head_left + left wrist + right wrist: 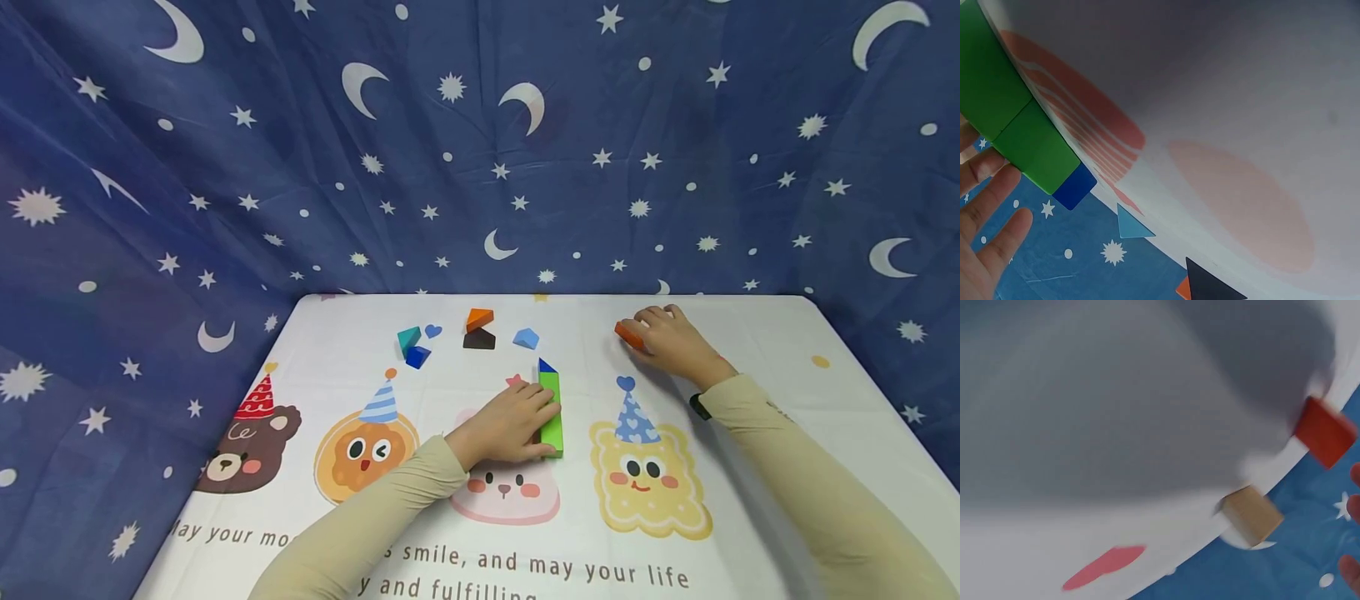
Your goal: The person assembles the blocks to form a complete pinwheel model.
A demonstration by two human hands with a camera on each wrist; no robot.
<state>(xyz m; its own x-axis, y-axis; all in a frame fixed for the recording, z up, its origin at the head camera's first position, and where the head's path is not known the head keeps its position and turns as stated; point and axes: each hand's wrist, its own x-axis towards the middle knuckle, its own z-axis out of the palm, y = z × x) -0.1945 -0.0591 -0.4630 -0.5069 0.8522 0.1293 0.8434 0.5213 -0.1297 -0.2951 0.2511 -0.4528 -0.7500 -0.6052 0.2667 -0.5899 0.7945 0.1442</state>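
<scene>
Two green blocks [1035, 147] lie end to end, with a blue wedge [547, 366] at their far end. My left hand [513, 423] rests over the green pieces from the left, its fingers [997, 190] fairly straight and fingertips right at their upper face. Farther back on the right, my right hand [671, 342] hovers low beside a red-orange block [628, 335]. In the right wrist view that block [1325, 431] stands apart from the visible fingertips [1352, 506]. A tan wooden block [1252, 515] sits nearby, hidden by the hand in the head view.
Toward the back lie a teal triangle [408, 338], a dark blue block [417, 357], an orange triangle [479, 319], a black piece [478, 339] and a light blue piece [527, 337]. A starry blue cloth [480, 167] hangs behind the white printed tabletop [765, 483].
</scene>
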